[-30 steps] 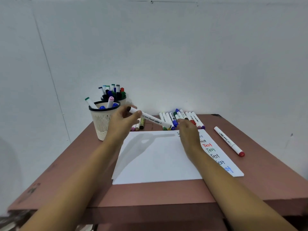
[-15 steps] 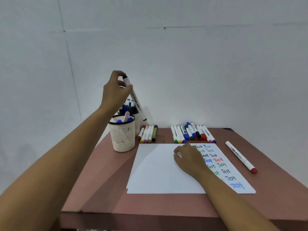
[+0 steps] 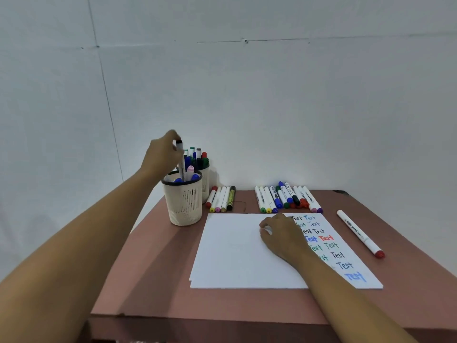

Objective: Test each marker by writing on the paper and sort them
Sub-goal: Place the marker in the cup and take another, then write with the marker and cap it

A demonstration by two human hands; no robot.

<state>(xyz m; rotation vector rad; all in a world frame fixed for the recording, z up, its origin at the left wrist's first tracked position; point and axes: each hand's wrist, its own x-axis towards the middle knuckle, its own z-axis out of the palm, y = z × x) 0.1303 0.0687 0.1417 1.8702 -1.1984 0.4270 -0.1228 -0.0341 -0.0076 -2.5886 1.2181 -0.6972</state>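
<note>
One white black-capped marker [image 3: 181,161] pinched upright by left hand [image 3: 160,157] in cup [image 3: 184,204], right hand [image 3: 282,233] flat on paper [image 3: 235,256]

I have brought my left hand [image 3: 160,157] down from where it was raised half a second ago, so the black-capped marker [image 3: 181,161] it grips now stands nearly upright with its lower end inside the front mesh cup [image 3: 184,203]. A second ago I held that marker slanted low over the surface.
</note>
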